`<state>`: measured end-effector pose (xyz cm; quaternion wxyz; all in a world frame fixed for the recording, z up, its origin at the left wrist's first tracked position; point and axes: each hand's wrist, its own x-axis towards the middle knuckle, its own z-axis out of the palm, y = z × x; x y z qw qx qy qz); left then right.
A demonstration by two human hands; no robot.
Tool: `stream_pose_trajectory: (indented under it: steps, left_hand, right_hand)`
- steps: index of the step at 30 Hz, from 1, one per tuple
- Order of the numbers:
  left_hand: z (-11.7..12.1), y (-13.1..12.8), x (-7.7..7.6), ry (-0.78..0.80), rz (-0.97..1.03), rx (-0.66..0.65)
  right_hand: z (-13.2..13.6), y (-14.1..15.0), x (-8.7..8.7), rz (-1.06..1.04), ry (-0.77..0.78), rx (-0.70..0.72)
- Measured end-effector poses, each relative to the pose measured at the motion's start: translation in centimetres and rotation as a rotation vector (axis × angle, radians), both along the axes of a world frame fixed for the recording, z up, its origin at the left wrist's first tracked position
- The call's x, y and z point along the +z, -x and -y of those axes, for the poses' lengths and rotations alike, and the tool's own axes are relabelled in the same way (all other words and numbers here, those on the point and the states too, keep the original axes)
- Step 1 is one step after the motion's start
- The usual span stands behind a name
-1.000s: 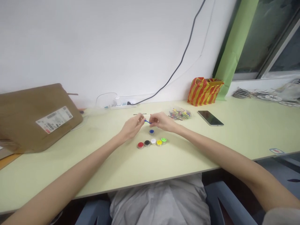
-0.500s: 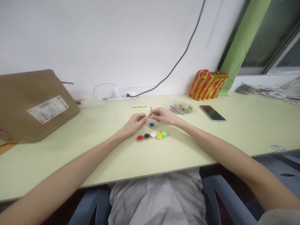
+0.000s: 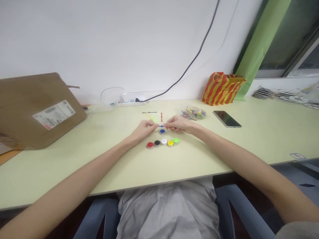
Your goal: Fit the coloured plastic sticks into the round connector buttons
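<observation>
Between my fingertips a small blue stick-like piece [image 3: 161, 126] is stretched sideways. My left hand [image 3: 146, 130] pinches its left end, and my right hand [image 3: 177, 123] pinches the right end. Just below it sits a round blue-topped piece [image 3: 162, 131]. Nearer to me stand a red disc piece [image 3: 150, 145], a black one [image 3: 157, 143], a white one [image 3: 163, 142], a yellow one [image 3: 170, 143] and a green one [image 3: 175, 140], all on clear bases. Beyond my hands lie a red stick [image 3: 161, 117], a black stick [image 3: 149, 112] and a yellow-green stick [image 3: 152, 117].
A clear bag of colourful small parts [image 3: 193, 113] lies behind my right hand, with a phone [image 3: 227, 119] beside it. A cardboard box [image 3: 37, 113] stands at left. At the back are a power strip [image 3: 131, 103] and a striped bag [image 3: 221, 89].
My right hand has moved slightly right and down, away from my left fingertips. The blue stick-like piece now shows between the hands, and the red stick is fully uncovered.
</observation>
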<state>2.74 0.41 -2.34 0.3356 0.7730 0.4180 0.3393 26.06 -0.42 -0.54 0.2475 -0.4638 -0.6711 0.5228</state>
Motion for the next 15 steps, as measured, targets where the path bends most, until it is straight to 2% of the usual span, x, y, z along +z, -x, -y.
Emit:
stream_pose_trajectory:
  steps: [7, 15]
  left_hand:
    - [-0.6, -0.4, -0.7, -0.034, -0.048, 0.081]
    - [-0.9, -0.6, -1.3, -0.059, -0.033, 0.106]
  right_hand:
    - [-0.1, -0.2, 0.1, 0.004, 0.034, 0.026]
    - [0.0, 0.1, 0.4, 0.068, 0.053, 0.013]
